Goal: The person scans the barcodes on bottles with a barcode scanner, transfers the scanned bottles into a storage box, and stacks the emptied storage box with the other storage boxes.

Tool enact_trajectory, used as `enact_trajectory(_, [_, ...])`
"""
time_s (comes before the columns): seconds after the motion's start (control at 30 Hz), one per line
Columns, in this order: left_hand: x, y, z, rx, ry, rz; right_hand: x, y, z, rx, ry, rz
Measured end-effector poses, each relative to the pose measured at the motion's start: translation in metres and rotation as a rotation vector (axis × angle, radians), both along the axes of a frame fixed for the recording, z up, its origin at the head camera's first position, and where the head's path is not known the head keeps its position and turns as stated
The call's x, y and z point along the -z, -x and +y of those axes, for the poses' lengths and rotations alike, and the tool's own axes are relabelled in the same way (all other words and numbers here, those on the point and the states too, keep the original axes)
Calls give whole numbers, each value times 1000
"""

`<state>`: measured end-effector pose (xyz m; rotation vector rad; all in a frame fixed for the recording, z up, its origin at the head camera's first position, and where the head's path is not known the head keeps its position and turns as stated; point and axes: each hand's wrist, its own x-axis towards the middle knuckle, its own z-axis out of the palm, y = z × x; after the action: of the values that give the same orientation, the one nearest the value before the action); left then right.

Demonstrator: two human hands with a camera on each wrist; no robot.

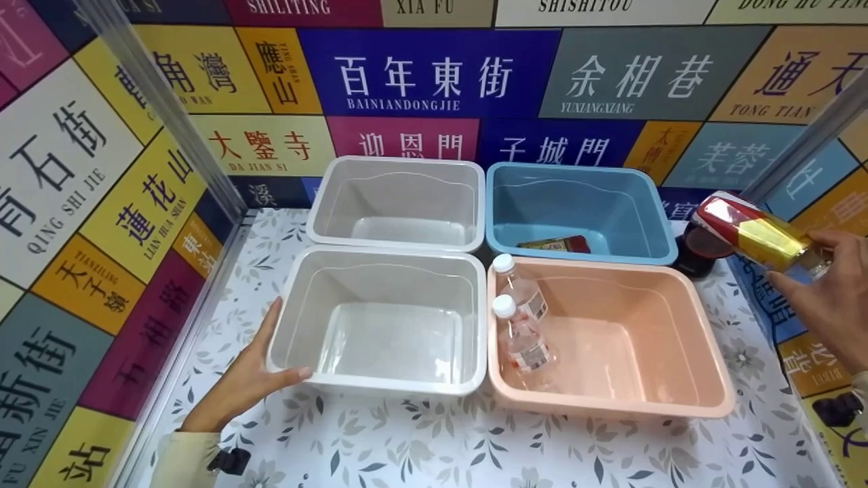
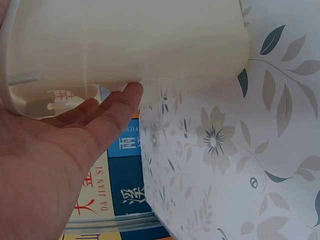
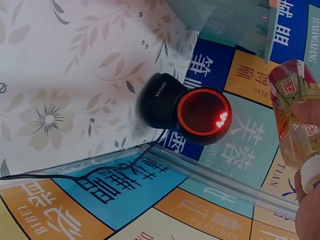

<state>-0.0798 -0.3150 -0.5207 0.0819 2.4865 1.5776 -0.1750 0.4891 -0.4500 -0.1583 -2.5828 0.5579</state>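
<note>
Beside the black scanner (image 3: 200, 115) at the right end of the table (image 1: 407, 440), the right hand (image 1: 837, 298) grips a red-and-gold bottle (image 1: 753, 230) near its neck, fingers and thumb clamped on it from opposite sides. The bottle is tilted in the air, its base pointing up and to the left, its white cap (image 3: 311, 172) at the hand's end; from the head view it partly overlaps the scanner. A red ring glows around the scanner's face, and a black cable (image 3: 65, 176) runs along the table's edge. The left hand (image 1: 247, 369) rests against the front left corner of a white bin (image 1: 386, 388), thumb and fingers spread well apart, the thumb at the front rim and the fairly straight fingers along the outer side wall. Behind this bin stands a grey bin (image 1: 400, 196); to the right of that one is a blue bin (image 1: 576, 210) with a red-and-yellow item (image 1: 553, 245) lying in it, too hidden to identify. In front of the blue bin, a peach bin (image 1: 610, 298) holds two clear bottles (image 1: 527, 346) with white caps, leaning near its left wall.
</note>
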Motion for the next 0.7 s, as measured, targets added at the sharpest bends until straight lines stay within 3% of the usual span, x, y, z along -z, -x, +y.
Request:
enact_trajectory(0.2, [0, 0, 1, 1, -11, -4, -4, 0, -6, -47, 0, 41])
enact_trajectory(0.43, [-1, 0, 0, 2, -16, -14, -7, 1, -17, -60, 40, 7])
enact_trajectory(0.7, [-1, 0, 0, 5, -8, -22, -7, 4, -25, -106, 37, 33])
